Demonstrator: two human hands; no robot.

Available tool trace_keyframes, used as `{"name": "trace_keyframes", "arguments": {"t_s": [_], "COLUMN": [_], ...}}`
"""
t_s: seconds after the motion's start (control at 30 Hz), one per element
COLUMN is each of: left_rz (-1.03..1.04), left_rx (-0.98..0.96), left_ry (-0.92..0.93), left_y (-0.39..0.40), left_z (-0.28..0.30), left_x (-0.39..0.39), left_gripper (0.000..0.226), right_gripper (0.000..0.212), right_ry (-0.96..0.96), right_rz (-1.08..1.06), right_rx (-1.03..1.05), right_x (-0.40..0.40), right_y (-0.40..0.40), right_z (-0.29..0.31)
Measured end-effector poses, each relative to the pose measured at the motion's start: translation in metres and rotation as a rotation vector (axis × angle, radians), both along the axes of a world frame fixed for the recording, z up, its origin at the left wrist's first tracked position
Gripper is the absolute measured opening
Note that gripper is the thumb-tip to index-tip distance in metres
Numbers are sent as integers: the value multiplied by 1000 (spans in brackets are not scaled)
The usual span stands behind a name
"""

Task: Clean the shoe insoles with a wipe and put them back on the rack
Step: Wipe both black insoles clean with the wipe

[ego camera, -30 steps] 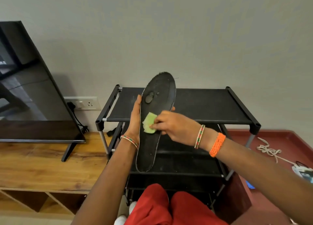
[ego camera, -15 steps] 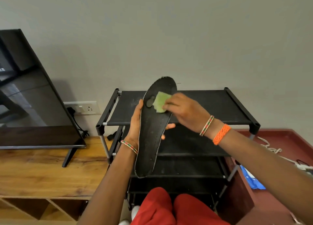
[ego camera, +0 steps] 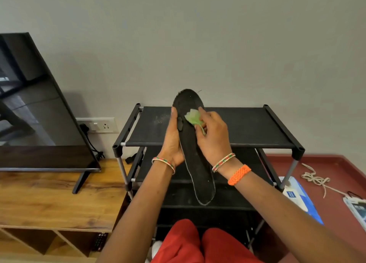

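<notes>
Black TV (ego camera: pixel 35 112) standing on wooden cabinet (ego camera: pixel 49 199), screen leaning back toward grey wall (ego camera: pixel 198 34). Wall socket (ego camera: pixel 99 125) sitting just right of TV, black plug and cable hanging from it. Well right of TV, white cord (ego camera: pixel 315 179) and blue-white packet (ego camera: pixel 303 199) lying on red floor (ego camera: pixel 336 169).
</notes>
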State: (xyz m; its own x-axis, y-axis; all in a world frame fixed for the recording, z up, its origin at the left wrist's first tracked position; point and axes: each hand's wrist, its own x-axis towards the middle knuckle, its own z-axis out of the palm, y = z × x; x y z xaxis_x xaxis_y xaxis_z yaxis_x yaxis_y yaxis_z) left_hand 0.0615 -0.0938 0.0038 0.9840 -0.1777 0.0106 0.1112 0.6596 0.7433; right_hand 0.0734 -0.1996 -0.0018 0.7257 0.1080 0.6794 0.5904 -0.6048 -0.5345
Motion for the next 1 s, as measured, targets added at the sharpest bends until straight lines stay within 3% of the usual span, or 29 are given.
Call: {"name": "trace_keyframes", "arguments": {"t_s": [0.2, 0.4, 0.57, 0.77, 1.0], "left_rz": [58, 131, -1, 133, 21], "left_rx": [230, 116, 129, 57, 66], "left_ry": [-12, -10, 55, 16, 75], "left_y": [-11, 1, -12, -4, -10], "left_z": [-7, -6, -14, -10, -14], "left_x": [-11, -12, -18, -5, -6], "left_gripper": [75, 75, 80, 80, 81], "right_gripper": [33, 34, 29, 32, 30], "right_ry": [-178, -86, -194, -192, -156], "right_rz": [-87, -77, -124, -35, -104], "right_rx": [45, -77, -119, -283, -154], "right_x": [15, 3, 25, -1, 22], "right_y": [6, -5, -12, -24, -20], "right_z": [22, -2, 18, -10, 18]}}
